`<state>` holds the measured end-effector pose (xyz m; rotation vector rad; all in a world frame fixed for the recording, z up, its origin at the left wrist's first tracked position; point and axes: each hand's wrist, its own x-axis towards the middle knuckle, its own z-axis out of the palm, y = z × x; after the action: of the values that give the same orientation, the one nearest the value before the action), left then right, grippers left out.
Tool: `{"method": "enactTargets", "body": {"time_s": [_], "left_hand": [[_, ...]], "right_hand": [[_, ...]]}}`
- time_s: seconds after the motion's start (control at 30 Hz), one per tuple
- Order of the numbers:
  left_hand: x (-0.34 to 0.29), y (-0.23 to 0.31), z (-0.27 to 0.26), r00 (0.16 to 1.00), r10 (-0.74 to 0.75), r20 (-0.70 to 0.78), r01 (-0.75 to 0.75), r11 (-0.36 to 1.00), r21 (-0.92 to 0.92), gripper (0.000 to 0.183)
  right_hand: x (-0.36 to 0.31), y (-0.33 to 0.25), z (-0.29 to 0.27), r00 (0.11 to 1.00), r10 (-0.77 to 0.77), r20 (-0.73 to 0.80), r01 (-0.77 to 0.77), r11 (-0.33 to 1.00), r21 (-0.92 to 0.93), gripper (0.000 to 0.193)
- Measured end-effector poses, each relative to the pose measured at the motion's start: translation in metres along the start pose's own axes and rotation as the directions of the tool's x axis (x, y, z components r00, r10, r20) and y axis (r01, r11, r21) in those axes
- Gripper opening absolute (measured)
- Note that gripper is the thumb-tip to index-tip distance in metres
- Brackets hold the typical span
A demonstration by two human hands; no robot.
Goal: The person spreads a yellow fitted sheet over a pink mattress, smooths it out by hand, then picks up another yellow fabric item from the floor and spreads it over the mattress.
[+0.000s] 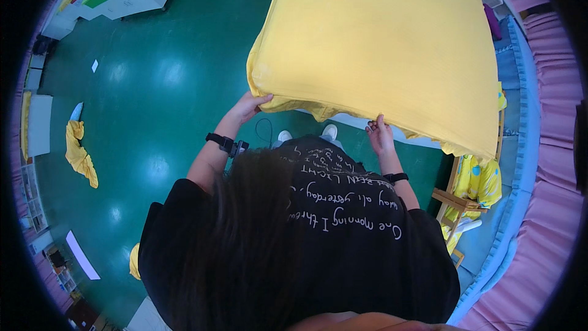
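Yellow elastic-edged cover (380,43) spread across the white table (422,140) — and the left hand (250,104) pinches its near-left corner! Farther along that edge, the right hand (381,135) nips the hem, thumb uppermost.

Cloth cover (380,43) lies before the person; left hand (250,105) at its near-left corner, right hand (381,137) farther right along near edge. Cabinet (127,5) stands ahead left. Loose cloth (76,153) lies on floor (159,104), left. Frame (456,200) right, fabric bundle (489,182) against it; curtain (558,55) far right.
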<state>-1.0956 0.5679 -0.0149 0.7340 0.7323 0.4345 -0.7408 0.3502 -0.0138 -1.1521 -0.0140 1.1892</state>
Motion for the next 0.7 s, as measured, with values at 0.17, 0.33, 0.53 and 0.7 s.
{"method": "enactTargets", "body": {"time_s": [0.17, 0.33, 0.53, 0.7], "left_hand": [[-0.003, -0.003, 0.003, 0.999, -0.01, -0.036, 0.01, 1.0, -0.022, 0.047], [-0.006, -0.005, 0.009, 0.996, 0.025, -0.085, -0.027, 0.999, -0.024, 0.046], [-0.007, -0.01, 0.009, 0.995, 0.046, -0.085, -0.051, 0.997, -0.057, 0.044], [-0.006, -0.011, 0.001, 0.998, 0.027, -0.055, -0.029, 0.999, -0.041, 0.042]], "right_hand": [[0.003, 0.001, -0.008, 0.996, -0.055, 0.075, 0.064, 0.989, -0.134, 0.022], [0.0, -0.003, -0.009, 0.996, -0.061, 0.068, 0.08, 0.943, -0.324, 0.024], [-0.01, -0.018, -0.012, 0.984, -0.041, 0.176, 0.145, 0.763, -0.63, 0.025], [-0.012, -0.031, -0.007, 0.976, 0.057, 0.211, 0.139, 0.585, -0.799, 0.03]]}}
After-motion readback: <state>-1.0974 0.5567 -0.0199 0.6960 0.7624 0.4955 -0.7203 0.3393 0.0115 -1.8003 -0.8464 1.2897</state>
